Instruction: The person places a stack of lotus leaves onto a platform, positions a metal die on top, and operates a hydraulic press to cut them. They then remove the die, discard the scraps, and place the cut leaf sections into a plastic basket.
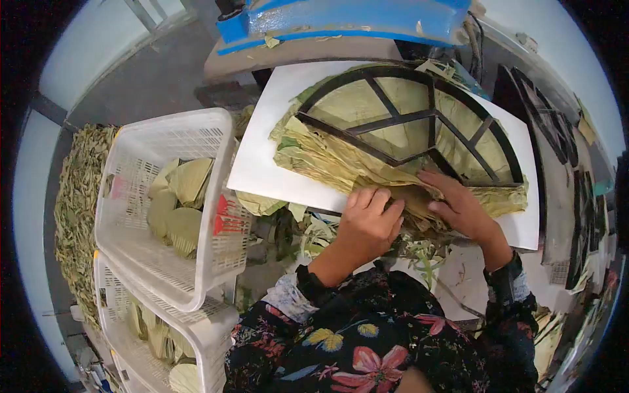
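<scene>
A thick stack of dried greenish-tan leaves point(327, 157) lies on a white board point(262, 154) in front of me. On top of the leaves rests a black half-round cutting die point(393, 120) with several inner dividers. My left hand point(368, 226) is closed at the near edge of the stack, its fingers curled on the leaf edges. My right hand point(464, 206) lies with thumb and fingers apart on the leaves beside the die's lower edge. The fingertips of the right hand partly cover the leaves there.
A blue machine part point(354, 23) stands behind the board. At left, a white plastic basket point(164, 128) holds cut leaf pieces point(183, 206), with another basket point(216, 327) below. Piled leaves point(82, 216) line the far left. More black dies point(557, 124) lean at right. Scraps point(321, 232) lie below the board.
</scene>
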The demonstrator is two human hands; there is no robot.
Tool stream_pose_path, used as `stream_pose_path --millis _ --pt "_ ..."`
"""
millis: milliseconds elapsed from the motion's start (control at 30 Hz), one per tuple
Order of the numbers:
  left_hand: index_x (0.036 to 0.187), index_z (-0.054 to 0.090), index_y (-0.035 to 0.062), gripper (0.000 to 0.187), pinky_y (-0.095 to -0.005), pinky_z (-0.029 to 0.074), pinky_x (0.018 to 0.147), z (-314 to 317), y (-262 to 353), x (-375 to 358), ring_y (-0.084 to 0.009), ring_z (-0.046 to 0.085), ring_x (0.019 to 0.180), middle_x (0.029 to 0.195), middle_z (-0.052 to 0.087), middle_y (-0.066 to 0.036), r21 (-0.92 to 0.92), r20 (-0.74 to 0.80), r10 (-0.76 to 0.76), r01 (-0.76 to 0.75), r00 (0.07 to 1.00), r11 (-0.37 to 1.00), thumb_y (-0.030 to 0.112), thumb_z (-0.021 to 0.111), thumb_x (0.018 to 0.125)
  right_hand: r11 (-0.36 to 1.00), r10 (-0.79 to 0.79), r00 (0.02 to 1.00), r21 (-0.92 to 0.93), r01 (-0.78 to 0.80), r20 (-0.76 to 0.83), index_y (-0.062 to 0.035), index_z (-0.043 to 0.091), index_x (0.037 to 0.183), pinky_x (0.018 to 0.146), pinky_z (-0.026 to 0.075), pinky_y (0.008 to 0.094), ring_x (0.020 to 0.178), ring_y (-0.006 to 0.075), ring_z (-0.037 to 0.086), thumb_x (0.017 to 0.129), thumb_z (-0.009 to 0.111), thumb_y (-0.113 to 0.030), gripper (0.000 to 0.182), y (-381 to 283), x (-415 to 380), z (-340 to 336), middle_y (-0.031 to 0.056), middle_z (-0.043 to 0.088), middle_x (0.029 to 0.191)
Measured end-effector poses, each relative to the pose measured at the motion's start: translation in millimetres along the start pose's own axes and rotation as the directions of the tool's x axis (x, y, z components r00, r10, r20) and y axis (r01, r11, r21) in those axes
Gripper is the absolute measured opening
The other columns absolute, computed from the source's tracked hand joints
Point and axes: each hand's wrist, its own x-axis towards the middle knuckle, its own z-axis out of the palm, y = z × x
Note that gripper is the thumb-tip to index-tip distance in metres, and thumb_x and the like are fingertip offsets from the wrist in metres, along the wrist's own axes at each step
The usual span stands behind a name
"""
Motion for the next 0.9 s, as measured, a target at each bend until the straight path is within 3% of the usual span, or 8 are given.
stream_pose_path --millis 100,267,367,467,667,767,833,900 --pt "0.103 0.061 0.0046 0.037 -0.0412 0.042 0.081 -1.5 8.0 0.2 -0.03 0.052 0.096 0.099 0.055 -0.011 -0.053 -0.008 -0.024 0.023 1.0 0.998 0.014 0.068 0.068 0.999 0.002 0.998 0.045 -0.005 0.069 -0.0027 0.04 0.133 0.105 0.03 0.0388 0.126 0.0329 0.039 0.086 0.053 -0.027 0.054 -1.8 -0.7 -6.5 0.0179 0.042 0.135" --pt "0.106 0.059 0.0036 0.037 -0.0419 0.041 0.081 1.2 1.6 -12.2 -0.0307 0.052 0.096 0.104 0.055 -0.012 0.086 -0.08 -0.075 0.082 0.994 0.993 0.011 0.066 0.07 0.994 -0.049 0.992 0.103 0.037 0.118 -0.0012 0.038 0.134 0.107 0.027 0.0399 0.129 0.0342 0.035 0.089 0.049 -0.039 0.06 8.0 -5.3 -9.2 0.0204 0.04 0.136" --pt "0.107 0.059 0.0054 0.036 -0.042 0.041 0.082 2.8 9.5 -11.1 -0.0313 0.052 0.094 0.102 0.055 -0.012 0.071 -0.073 -0.1 0.106 0.992 0.992 0.011 0.065 0.071 0.984 -0.164 0.981 0.089 0.155 0.1 -0.0009 0.037 0.134 0.106 0.029 0.0404 0.127 0.0357 0.038 0.089 0.05 -0.044 0.063 18.6 -3.1 -9.2 0.0209 0.042 0.134" --pt "0.108 0.059 0.0075 0.038 -0.0423 0.041 0.081 4.4 20.0 -6.9 -0.0326 0.05 0.092 0.103 0.053 -0.013 0.093 -0.008 -0.133 0.133 0.991 0.987 0.01 0.065 0.071 0.961 -0.271 0.948 0.096 0.258 0.165 0.0002 0.034 0.135 0.108 0.025 0.041 0.13 0.0362 0.032 0.088 0.051 -0.045 0.068 27.2 -1.6 -11.2 0.0222 0.036 0.138" --pt "0.116 0.057 0.0078 0.045 -0.0429 0.036 0.084 17.6 38.0 1.8 -0.0332 0.044 0.097 0.107 0.05 -0.015 -0.046 -0.014 -0.25 0.249 0.968 0.967 0.011 0.062 0.072 0.95 -0.278 0.93 0.211 0.229 0.242 0.0011 0.03 0.137 0.109 0.022 0.0405 0.133 0.0357 0.025 0.074 0.067 -0.046 0.087 17.0 -2.9 -18.9 0.024 0.029 0.141" --pt "0.119 0.056 0.0073 0.047 -0.0434 0.033 0.087 27.1 42.2 8.9 -0.0318 0.043 0.099 0.106 0.051 -0.013 -0.111 -0.084 -0.261 0.252 0.962 0.961 0.015 0.06 0.073 0.956 -0.219 0.969 0.225 0.189 0.117 0.0013 0.031 0.136 0.107 0.026 0.0403 0.129 0.0365 0.032 0.07 0.071 -0.044 0.089 16.9 -10.4 -8.6 0.0239 0.035 0.138" --pt "0.123 0.053 0.0072 0.051 -0.0441 0.031 0.088 32.6 41.7 9.8 -0.031 0.043 0.098 0.105 0.052 -0.012 -0.075 -0.115 -0.245 0.238 0.963 0.968 0.019 0.059 0.074 0.924 -0.077 0.994 0.381 0.044 0.073 0.001 0.034 0.134 0.103 0.031 0.0407 0.123 0.0369 0.041 0.074 0.068 -0.041 0.081 15.8 -16.8 -5.3 0.0235 0.042 0.132" --pt "0.128 0.048 0.0075 0.055 -0.0441 0.03 0.088 31.6 44.1 8.4 -0.0303 0.043 0.098 0.102 0.053 -0.01 -0.061 -0.021 -0.275 0.273 0.961 0.96 0.022 0.057 0.076 0.939 -0.101 0.995 0.33 0.101 -0.014 0.0015 0.036 0.132 0.098 0.035 0.0418 0.115 0.0377 0.047 0.076 0.065 -0.038 0.074 21.3 -17.9 0.5 0.024 0.048 0.125"
